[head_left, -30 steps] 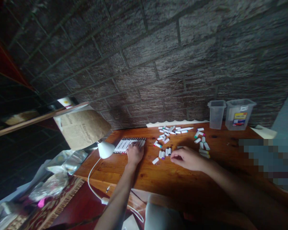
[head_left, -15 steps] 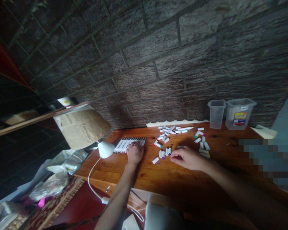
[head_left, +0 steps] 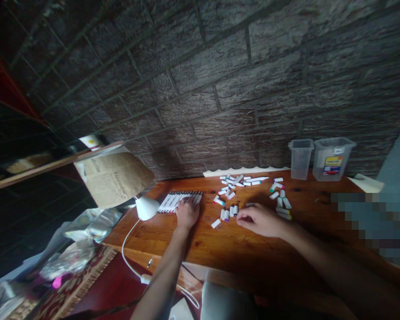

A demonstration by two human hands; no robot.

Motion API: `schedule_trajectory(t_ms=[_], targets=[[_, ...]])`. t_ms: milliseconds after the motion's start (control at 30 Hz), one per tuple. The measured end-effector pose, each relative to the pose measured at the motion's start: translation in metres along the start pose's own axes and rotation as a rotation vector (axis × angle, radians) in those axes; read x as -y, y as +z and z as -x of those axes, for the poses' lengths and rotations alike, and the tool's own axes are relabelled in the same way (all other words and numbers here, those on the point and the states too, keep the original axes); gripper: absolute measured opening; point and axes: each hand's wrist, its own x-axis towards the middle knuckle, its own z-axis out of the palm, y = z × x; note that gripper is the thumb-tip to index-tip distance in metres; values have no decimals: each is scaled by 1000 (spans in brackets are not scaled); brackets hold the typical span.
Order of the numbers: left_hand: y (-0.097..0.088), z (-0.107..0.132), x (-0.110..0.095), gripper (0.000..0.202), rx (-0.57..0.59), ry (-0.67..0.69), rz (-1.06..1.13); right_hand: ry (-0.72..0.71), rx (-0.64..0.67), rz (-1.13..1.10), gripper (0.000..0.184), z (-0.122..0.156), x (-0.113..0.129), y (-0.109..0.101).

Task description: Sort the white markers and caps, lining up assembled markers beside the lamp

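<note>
My left hand (head_left: 187,212) lies over the right part of a neat row of white markers (head_left: 169,202) with dark ends, its fingers stretched forward onto them. A ring shows on one finger. My right hand (head_left: 258,219) rests low over the wooden table with fingers curled in toward the thumb; whether anything is between them is hidden. Just left of its fingertips lie a black-ended white piece (head_left: 235,211) and a purple-ended one (head_left: 226,215). Another white piece (head_left: 216,223) lies nearer me. Several more short marker pieces (head_left: 282,200) are scattered beyond my right hand.
Whole markers (head_left: 258,180) and pieces are heaped at the back of the table (head_left: 216,249). Two clear plastic containers (head_left: 301,160) stand against the brick wall. A lamp (head_left: 146,208) with a paper-covered shade is at the left, its white cord (head_left: 124,244) hanging over the edge.
</note>
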Motion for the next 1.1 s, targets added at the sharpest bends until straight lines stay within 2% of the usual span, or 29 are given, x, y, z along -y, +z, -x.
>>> schedule_trajectory(t_ms=[800,1100], targets=[[0,1,-1,41,-14,-4,28,-25,-10,-13,19,0,-3,2],[-2,-1,0,37,-104,11,53,-22,-27,-2,19,0,-3,3]])
